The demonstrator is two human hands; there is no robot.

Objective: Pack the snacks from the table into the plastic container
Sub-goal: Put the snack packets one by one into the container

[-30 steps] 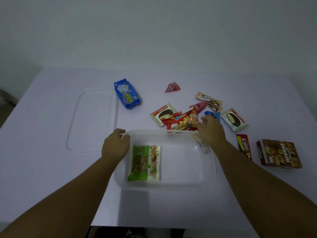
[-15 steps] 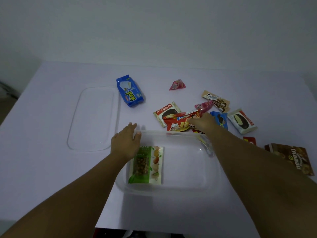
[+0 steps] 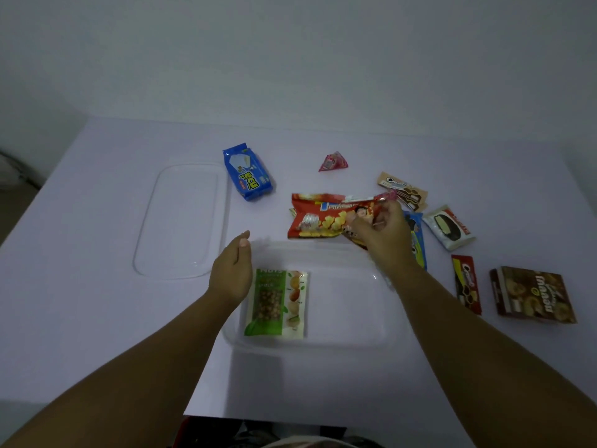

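Plain pale wall point(image 3: 290, 53) behind, bare and evenly, dimly lit. White table point(image 3: 97, 253) filling most of the view. Darker floor point(image 3: 13, 176) at far left, past the table's edge.

The tabletop point(image 3: 97, 253) is pale lilac-white. The plastic container point(image 3: 349, 341) and its lid point(image 3: 181, 221) at centre left are clear. Inside lies a nut pouch point(image 3: 277, 302), green with a white side panel showing tan nuts. Above it, a red snack bag point(image 3: 323, 216) carries yellow puffs. At upper centre sit a blue wafer pack point(image 3: 247, 173) with yellow lettering and a pink triangular packet point(image 3: 333, 162). At right, a brown box point(image 3: 533, 295) shows golden rings.
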